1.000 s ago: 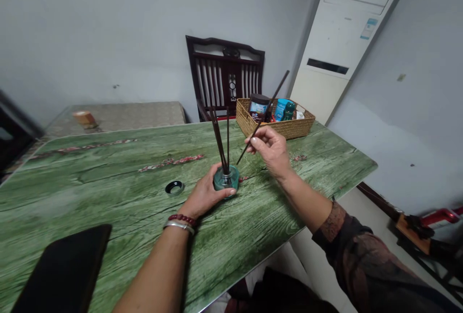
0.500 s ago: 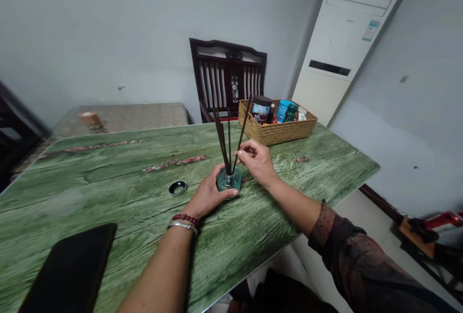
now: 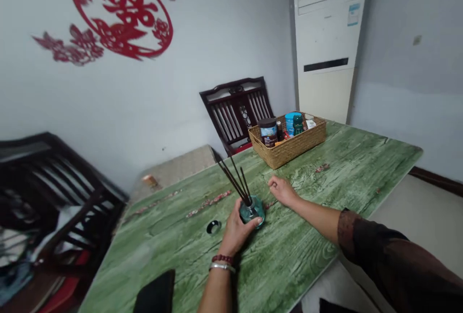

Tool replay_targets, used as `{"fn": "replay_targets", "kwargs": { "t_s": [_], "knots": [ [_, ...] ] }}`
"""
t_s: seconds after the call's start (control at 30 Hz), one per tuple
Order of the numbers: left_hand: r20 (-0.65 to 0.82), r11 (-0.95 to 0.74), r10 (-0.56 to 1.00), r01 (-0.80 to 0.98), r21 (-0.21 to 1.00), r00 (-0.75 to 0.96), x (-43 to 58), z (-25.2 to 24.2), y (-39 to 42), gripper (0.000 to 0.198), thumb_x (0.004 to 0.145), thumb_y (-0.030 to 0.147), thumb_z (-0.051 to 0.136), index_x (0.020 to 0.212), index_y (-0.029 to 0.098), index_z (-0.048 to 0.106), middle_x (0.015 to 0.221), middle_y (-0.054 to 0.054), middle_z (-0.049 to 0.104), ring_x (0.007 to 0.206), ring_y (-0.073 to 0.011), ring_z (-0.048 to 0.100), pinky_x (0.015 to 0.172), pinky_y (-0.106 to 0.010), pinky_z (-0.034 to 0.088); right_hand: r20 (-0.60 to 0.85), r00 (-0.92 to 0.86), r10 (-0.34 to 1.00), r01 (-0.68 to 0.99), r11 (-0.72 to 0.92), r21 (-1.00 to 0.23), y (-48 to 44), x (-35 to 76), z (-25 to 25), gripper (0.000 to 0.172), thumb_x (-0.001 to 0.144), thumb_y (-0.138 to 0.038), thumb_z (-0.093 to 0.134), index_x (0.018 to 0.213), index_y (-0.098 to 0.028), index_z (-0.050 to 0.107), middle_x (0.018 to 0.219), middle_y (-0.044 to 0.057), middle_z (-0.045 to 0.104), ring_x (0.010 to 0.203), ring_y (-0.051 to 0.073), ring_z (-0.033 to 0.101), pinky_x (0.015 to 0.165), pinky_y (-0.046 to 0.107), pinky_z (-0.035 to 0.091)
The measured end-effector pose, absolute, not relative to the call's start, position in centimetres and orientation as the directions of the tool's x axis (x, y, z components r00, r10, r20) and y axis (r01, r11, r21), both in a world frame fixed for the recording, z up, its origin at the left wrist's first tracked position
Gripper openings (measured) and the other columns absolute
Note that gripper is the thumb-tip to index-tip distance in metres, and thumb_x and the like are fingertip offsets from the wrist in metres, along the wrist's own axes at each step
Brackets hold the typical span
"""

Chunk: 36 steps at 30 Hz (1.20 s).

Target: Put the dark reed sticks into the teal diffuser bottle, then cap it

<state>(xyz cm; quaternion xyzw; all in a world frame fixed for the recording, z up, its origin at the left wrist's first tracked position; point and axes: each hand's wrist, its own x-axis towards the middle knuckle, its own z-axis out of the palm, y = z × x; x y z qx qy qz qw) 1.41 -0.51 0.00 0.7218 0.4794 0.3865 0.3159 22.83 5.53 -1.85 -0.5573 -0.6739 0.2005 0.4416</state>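
A small teal glass bottle [image 3: 253, 208] stands on the green wood-grain table [image 3: 307, 236], with several dark reed sticks [image 3: 234, 181] leaning out of its neck. My left hand [image 3: 236, 232] is wrapped round the bottle's near side. My right hand [image 3: 281, 190] rests on the table just right of the bottle, fingers loosely curled, nothing visible in it. A small black ring-shaped cap [image 3: 213, 226] lies on the table to the left of the bottle.
A wicker basket [image 3: 289, 146] with jars and bottles sits at the table's far side. A dark wooden chair [image 3: 238, 110] stands behind it, another chair [image 3: 54, 192] at the left. A black flat object [image 3: 155, 298] lies near the front edge. A white standing air conditioner [image 3: 325, 43] fills the far corner.
My right hand put the last stick into the bottle, let go and dropped to the table. The view swung up and left, showing the red wall decoration.
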Motion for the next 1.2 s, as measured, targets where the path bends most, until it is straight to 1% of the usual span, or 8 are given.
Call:
{"fn": "replay_targets", "kwargs": {
  "t_s": [0.17, 0.3, 0.57, 0.83, 0.93, 1.07, 1.13, 1.2],
  "knots": [
    [0.235, -0.275, 0.962, 0.479, 0.834, 0.142, 0.8, 0.4, 1.9, 0.067, 0.062, 0.039, 0.084, 0.119, 0.017, 0.056, 0.113, -0.011, 0.068, 0.105, -0.0299, 0.065, 0.094, -0.042, 0.047, 0.327, 0.025, 0.945, 0.516, 0.268, -0.814, 6.8, 22.8, -3.9, 0.021, 0.077, -0.005, 0.055, 0.088, -0.019, 0.066, 0.069, -0.001, 0.064, 0.065, 0.014, 0.057, 0.064, 0.023, 0.038],
    [0.216, -0.209, 0.976, 0.474, 0.855, 0.041, 0.0, 0.8, 6.0, 0.066, 0.05, 0.035, 0.089, 0.107, 0.019, 0.06, 0.099, -0.007, 0.07, 0.094, -0.0271, 0.067, 0.089, -0.04, 0.05, 0.297, 0.023, 0.954, 0.498, 0.247, -0.831, 6.8, 22.7, -4.0, 0.019, 0.078, -0.007, 0.056, 0.087, -0.019, 0.067, 0.071, 0.0, 0.067, 0.068, 0.015, 0.059, 0.065, 0.023, 0.038],
    [0.239, -0.169, 0.968, 0.512, 0.842, -0.073, -0.6, 1.0, 14.4, 0.065, 0.049, 0.035, 0.088, 0.104, 0.019, 0.058, 0.093, -0.005, 0.07, 0.088, -0.0254, 0.069, 0.085, -0.041, 0.052, 0.272, -0.01, 0.962, 0.518, 0.237, -0.822, 6.5, 22.4, -3.6, 0.016, 0.081, -0.009, 0.056, 0.089, -0.019, 0.066, 0.073, 0.001, 0.069, 0.068, 0.014, 0.061, 0.066, 0.023, 0.037],
    [0.264, -0.097, 0.933, 0.532, 0.841, -0.247, 0.5, 0.8, 18.9, 0.066, 0.052, 0.031, 0.088, 0.107, 0.018, 0.054, 0.1, -0.01, 0.068, 0.105, -0.033, 0.066, 0.095, -0.05, 0.046, 0.267, -0.011, 0.964, 0.523, 0.233, -0.82, 6.6, 22.1, -3.9, 0.014, 0.081, -0.01, 0.056, 0.086, -0.019, 0.065, 0.069, 0.0, 0.067, 0.066, 0.014, 0.059, 0.065, 0.023, 0.036],
    [0.265, -0.097, 0.925, 0.506, 0.857, -0.271, 0.8, 1.1, 19.1, 0.068, 0.052, 0.03, 0.088, 0.109, 0.019, 0.053, 0.107, -0.011, 0.067, 0.112, -0.0325, 0.063, 0.098, -0.049, 0.045, 0.277, -0.018, 0.961, 0.508, 0.247, -0.825, 6.7, 22.0, -4.1, 0.013, 0.081, -0.011, 0.056, 0.084, -0.019, 0.065, 0.068, 0.0, 0.067, 0.065, 0.014, 0.058, 0.065, 0.023, 0.036],
    [0.228, -0.084, 0.927, 0.428, 0.9, -0.297, 0.7, 1.3, 17.6, 0.08, 0.051, 0.029, 0.089, 0.12, 0.019, 0.049, 0.122, -0.014, 0.06, 0.123, -0.0306, 0.056, 0.099, -0.046, 0.045, 0.28, -0.031, 0.959, 0.504, 0.257, -0.825, 6.8, 22.2, -3.9, 0.014, 0.081, -0.01, 0.056, 0.082, -0.02, 0.066, 0.067, -0.001, 0.066, 0.064, 0.014, 0.057, 0.064, 0.024, 0.034],
    [0.17, -0.049, 0.937, 0.367, 0.929, -0.306, 0.4, 1.2, 15.7, 0.082, 0.055, 0.033, 0.088, 0.125, 0.02, 0.047, 0.119, -0.013, 0.06, 0.114, -0.0285, 0.061, 0.093, -0.045, 0.049, 0.279, -0.032, 0.96, 0.49, 0.258, -0.833, 6.8, 22.3, -3.7, 0.015, 0.08, -0.009, 0.056, 0.081, -0.02, 0.066, 0.066, -0.001, 0.065, 0.063, 0.014, 0.055, 0.063, 0.024, 0.033],
    [0.111, -0.024, 0.952, 0.292, 0.956, -0.286, 0.2, 1.0, 13.0, 0.079, 0.061, 0.041, 0.085, 0.127, 0.021, 0.047, 0.108, -0.009, 0.061, 0.097, -0.0236, 0.066, 0.082, -0.041, 0.053, 0.278, -0.034, 0.96, 0.464, 0.262, -0.847, 6.9, 22.5, -3.6, 0.014, 0.08, -0.009, 0.057, 0.08, -0.02, 0.066, 0.066, -0.001, 0.064, 0.063, 0.014, 0.054, 0.063, 0.023, 0.033]
  ]
}}
